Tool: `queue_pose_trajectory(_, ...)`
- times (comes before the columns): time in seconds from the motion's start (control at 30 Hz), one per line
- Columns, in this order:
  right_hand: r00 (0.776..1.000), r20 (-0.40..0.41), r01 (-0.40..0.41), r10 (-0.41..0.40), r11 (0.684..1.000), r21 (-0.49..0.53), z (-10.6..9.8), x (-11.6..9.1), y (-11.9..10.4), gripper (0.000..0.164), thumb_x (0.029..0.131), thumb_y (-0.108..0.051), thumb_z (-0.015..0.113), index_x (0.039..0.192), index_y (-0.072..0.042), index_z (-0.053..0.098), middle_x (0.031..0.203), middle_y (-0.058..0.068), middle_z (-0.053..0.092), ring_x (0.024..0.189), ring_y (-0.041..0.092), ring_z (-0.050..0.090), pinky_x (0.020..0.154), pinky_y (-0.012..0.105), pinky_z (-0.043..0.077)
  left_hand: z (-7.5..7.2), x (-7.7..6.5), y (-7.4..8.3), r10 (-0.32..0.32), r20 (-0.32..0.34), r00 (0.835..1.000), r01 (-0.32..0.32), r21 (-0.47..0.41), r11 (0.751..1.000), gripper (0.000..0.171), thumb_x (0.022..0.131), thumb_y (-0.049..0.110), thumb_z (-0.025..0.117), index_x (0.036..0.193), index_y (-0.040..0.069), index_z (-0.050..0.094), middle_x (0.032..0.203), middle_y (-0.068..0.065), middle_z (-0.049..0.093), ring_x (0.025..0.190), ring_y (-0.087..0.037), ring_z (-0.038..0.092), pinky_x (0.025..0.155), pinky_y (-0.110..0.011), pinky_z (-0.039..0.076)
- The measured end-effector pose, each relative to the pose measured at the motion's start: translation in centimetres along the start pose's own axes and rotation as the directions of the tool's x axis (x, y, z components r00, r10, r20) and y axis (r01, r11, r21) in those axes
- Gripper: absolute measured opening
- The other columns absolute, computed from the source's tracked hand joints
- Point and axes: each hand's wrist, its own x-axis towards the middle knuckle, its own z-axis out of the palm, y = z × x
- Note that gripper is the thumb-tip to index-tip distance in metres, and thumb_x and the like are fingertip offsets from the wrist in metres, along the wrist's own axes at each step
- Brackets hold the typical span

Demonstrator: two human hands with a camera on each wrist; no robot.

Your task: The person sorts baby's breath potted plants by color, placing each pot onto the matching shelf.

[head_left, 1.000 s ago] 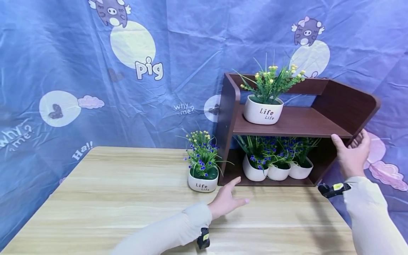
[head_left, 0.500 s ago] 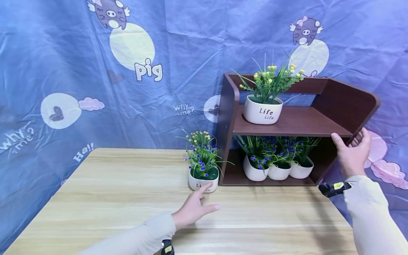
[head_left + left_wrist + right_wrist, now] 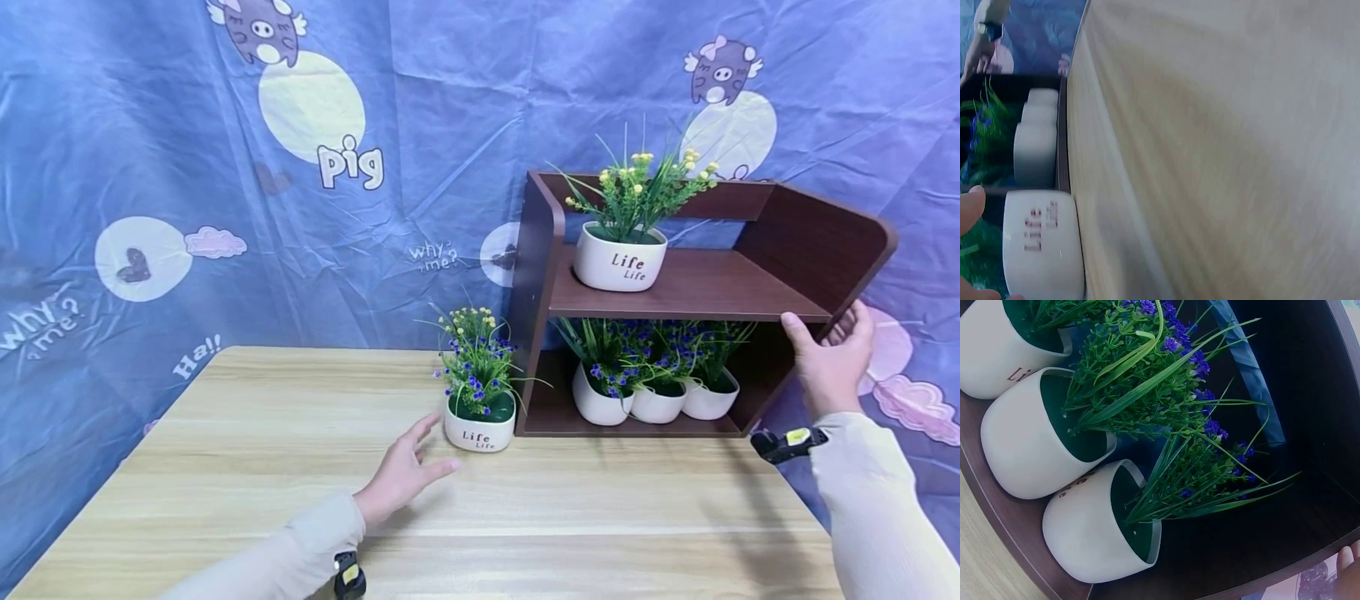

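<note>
Head view: left fingers (image 3: 421,429) spread loosely beside a flower-filled pot (image 3: 478,434), right fingers (image 3: 862,323) gripping a plant-filled shelf (image 3: 720,283).

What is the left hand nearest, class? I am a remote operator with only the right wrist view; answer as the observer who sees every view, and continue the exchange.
Observer: The left hand is beside a white, rounded, glossy pot of blue and yellow flowers on the pale wood-grain table.
Operator: What stands on the upper tier of the dark brown wooden shelf?
Observer: One white, rounded pot of yellow flowers.
Operator: Where is the thumb of the right hand?
Observer: At that tier's front edge, near its right end.
</note>
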Motion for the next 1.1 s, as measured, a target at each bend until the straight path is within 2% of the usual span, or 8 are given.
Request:
queue_pose_trajectory(0.1,1.000,0.004,0.001,-0.001,1.000,0.008,0.1,-0.1,0.0,0.072,0.079,-0.002,0.074,0.140,-0.017,0.040,0.128,-0.004,0.048,0.117,0.006,0.045,0.099,0.010,0.031,-0.4,0.9,-0.3,-0.012,-0.014,1.000,0.012,-0.014,1.000,0.088,0.077,0.021,0.081,0.148,0.004,0.033,0.150,-0.024,0.032,0.135,-0.044,0.033,0.106,-0.054,0.033)
queue_pose_trajectory(0.27,1.000,0.008,0.000,0.000,1.000,0.011,0.1,-0.3,-0.1,0.071,0.079,-0.001,0.074,0.140,-0.016,0.040,0.126,-0.004,0.049,0.115,0.005,0.045,0.098,0.010,0.032,-0.5,2.5,-0.9,-0.013,0.000,1.000,0.013,-0.046,0.999,0.092,0.075,0.013,0.081,0.150,0.006,0.028,0.153,-0.023,0.027,0.137,-0.045,0.029,0.108,-0.055,0.030)
queue_pose_trajectory(0.4,1.000,0.003,0.003,-0.003,1.000,0.003,0.1,-0.3,-0.2,0.071,0.079,-0.002,0.074,0.140,-0.016,0.040,0.125,-0.004,0.049,0.113,0.005,0.045,0.097,0.010,0.032,-0.4,3.8,-1.3,0.009,0.026,1.000,-0.007,-0.068,0.998,0.094,0.074,0.006,0.080,0.151,0.005,0.026,0.155,-0.020,0.024,0.139,-0.043,0.026,0.110,-0.053,0.028)
queue_pose_trajectory(0.67,1.000,0.006,0.015,-0.015,1.000,-0.012,0.1,-0.2,-0.2,0.071,0.079,-0.002,0.074,0.140,-0.015,0.040,0.125,-0.004,0.049,0.113,0.005,0.046,0.099,0.011,0.033,-0.2,5.9,-2.0,0.029,0.112,0.993,-0.019,-0.085,0.996,0.095,0.076,0.007,0.080,0.150,-0.001,0.022,0.155,-0.023,0.021,0.140,-0.043,0.023,0.111,-0.051,0.027)
queue_pose_trajectory(0.87,1.000,0.005,0.016,-0.016,1.000,-0.008,0.2,-0.1,0.1,0.070,0.079,-0.003,0.075,0.140,-0.016,0.041,0.124,-0.004,0.050,0.113,0.005,0.046,0.097,0.011,0.033,0.0,7.0,-2.3,0.015,0.151,0.988,0.005,-0.133,0.991,0.095,0.075,0.004,0.079,0.149,-0.006,0.020,0.153,-0.028,0.021,0.139,-0.044,0.024,0.111,-0.050,0.026)
queue_pose_trajectory(1.1,1.000,-0.005,0.005,-0.005,1.000,-0.022,0.0,0.1,0.1,0.072,0.080,-0.004,0.075,0.141,-0.018,0.039,0.128,-0.005,0.049,0.116,0.005,0.044,0.099,0.011,0.031,0.3,6.9,-1.7,0.021,0.136,0.991,0.002,-0.164,0.986,0.091,0.074,-0.002,0.077,0.147,-0.008,0.023,0.145,-0.030,0.035,0.134,-0.046,0.033,0.110,-0.050,0.029)
